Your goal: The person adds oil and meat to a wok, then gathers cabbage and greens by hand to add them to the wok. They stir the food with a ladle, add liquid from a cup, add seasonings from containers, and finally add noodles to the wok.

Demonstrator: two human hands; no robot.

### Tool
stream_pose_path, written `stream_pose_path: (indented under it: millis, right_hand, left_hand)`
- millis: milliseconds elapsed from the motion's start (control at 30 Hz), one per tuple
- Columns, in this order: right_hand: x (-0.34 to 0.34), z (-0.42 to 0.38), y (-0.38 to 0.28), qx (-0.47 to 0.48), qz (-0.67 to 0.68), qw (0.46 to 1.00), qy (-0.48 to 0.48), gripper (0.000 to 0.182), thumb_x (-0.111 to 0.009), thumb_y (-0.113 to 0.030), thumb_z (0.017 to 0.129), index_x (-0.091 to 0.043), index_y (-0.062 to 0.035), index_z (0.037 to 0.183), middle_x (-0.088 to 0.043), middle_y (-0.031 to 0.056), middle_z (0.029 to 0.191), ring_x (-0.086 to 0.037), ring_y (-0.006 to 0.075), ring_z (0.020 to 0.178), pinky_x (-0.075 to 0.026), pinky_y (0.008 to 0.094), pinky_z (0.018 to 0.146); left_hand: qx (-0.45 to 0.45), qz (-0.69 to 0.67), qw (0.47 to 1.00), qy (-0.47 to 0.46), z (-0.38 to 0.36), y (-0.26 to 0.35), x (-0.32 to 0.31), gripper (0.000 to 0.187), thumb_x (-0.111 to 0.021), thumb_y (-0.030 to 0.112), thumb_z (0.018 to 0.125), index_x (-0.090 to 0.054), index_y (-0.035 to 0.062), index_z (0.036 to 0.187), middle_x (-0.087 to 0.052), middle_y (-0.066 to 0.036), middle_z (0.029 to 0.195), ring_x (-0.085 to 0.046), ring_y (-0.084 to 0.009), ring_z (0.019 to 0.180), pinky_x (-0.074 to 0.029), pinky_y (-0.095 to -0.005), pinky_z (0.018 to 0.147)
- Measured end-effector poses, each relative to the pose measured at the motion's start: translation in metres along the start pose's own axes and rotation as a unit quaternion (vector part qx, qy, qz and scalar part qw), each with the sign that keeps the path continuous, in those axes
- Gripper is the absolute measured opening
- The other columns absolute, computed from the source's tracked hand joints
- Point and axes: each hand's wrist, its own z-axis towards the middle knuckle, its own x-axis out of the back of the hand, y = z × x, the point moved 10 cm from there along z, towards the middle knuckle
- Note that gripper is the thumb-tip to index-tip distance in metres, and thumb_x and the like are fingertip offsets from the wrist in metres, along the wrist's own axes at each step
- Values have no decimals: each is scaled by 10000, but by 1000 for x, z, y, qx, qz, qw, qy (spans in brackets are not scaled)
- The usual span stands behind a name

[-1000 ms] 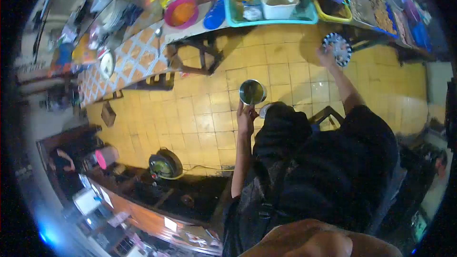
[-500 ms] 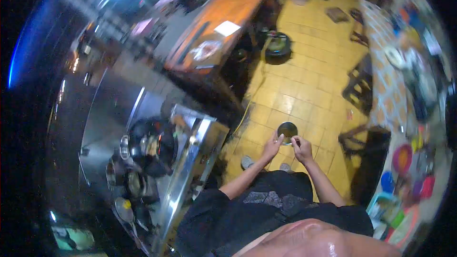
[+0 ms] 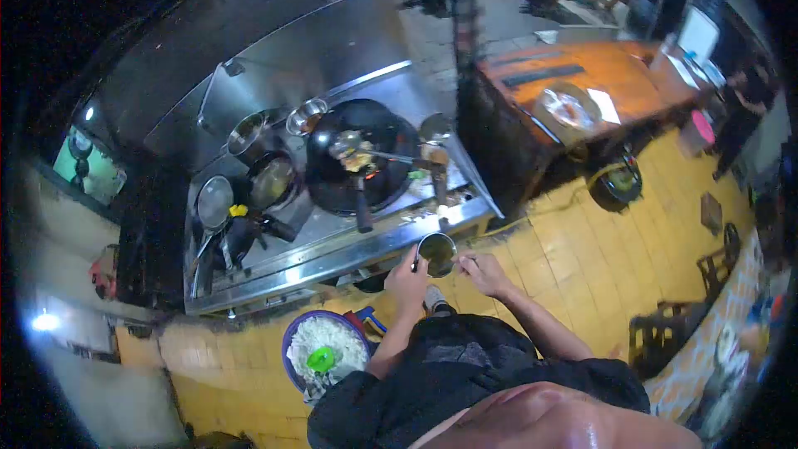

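A round metal pot (image 3: 437,254) is held in front of the body, just off the steel stove's front edge. My left hand (image 3: 406,281) is wrapped round its left side, by a dark handle. At its right rim my right hand (image 3: 482,273) has its fingers closed; whatever they pinch is too small to make out. On the stove (image 3: 307,264) sits a large black wok (image 3: 328,179) containing some food and a metal ladle (image 3: 391,155).
Smaller pots (image 3: 273,180) and a strainer (image 3: 215,202) occupy the stove's left. A purple tub of white rice (image 3: 324,341) is on the floor at lower left. An orange wooden table (image 3: 532,79) stands right of the stove. A person (image 3: 748,108) is at far right.
The view has swung left toward the stove, bringing the rice tub into sight. Both hands still hold the pot, now beside the stove's front edge.
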Motion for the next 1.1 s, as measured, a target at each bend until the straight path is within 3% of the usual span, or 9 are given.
stream_pose_path:
  millis: [100,400,567,633,767,900,967,1033,1100]
  right_hand:
    - [-16,43,-36,176,-155,968,92,304,-415,-209,924,-617,14,970,-649,139,792,-628,274,717,-487,348,680]
    - [-112,152,-74,116,-34,985,-120,242,-454,-174,916,-620,-6,965,-601,118,714,-571,225,652,-460,330,660]
    - [-133,195,-101,238,-152,958,-46,213,-483,-146,895,-619,-12,989,-640,151,794,-616,276,706,-471,371,670]
    - [-157,216,-91,122,-64,975,-173,198,-490,-136,889,-614,-15,985,-639,162,830,-617,295,722,-472,365,670]
    - [-146,247,-128,228,-114,966,-32,196,-482,-150,892,-615,-25,965,-623,145,765,-619,260,701,-469,345,650]
    - [-177,283,-92,59,-23,967,-248,197,-483,-168,900,-615,-30,951,-631,145,835,-616,287,726,-470,349,666]
    - [-151,299,-131,303,-133,943,-47,221,-464,-178,904,-618,-25,947,-630,139,794,-618,267,700,-473,339,656]
    - [-156,310,-118,291,-160,940,-80,221,-466,-172,896,-617,-20,950,-629,145,796,-620,273,733,-479,350,679]
    - [-178,325,-82,69,-13,963,-260,198,-492,-157,879,-618,-22,951,-635,156,860,-615,304,798,-480,373,724]
  left_hand:
    - [12,6,997,71,28,-24,41,258,-637,244,766,-690,186,1012,-656,-115,711,-627,-276,604,-488,-383,574]
    - [62,60,989,124,107,-96,79,236,-624,245,809,-672,166,1026,-629,-149,705,-596,-305,577,-456,-394,535]
    - [47,57,984,159,141,-111,99,258,-656,175,762,-672,154,1019,-637,-102,722,-605,-280,614,-459,-382,553]
    - [50,61,980,185,157,-122,102,257,-658,175,759,-673,155,1015,-645,-102,737,-608,-279,617,-461,-378,558]
    - [101,39,976,191,172,-143,102,221,-657,177,762,-689,150,980,-637,-127,698,-611,-280,591,-461,-364,546]
    - [80,65,971,218,196,-145,98,222,-655,166,759,-686,150,978,-642,-119,706,-611,-281,590,-461,-369,537]
    - [111,67,969,211,207,-150,95,214,-652,158,760,-686,148,971,-649,-107,717,-611,-281,592,-461,-371,526]
    - [79,83,968,225,218,-145,94,209,-653,156,759,-683,139,965,-639,-115,696,-605,-285,591,-458,-376,534]
    - [97,86,968,215,219,-152,85,205,-659,177,773,-688,128,970,-618,-128,652,-597,-278,565,-460,-367,537]
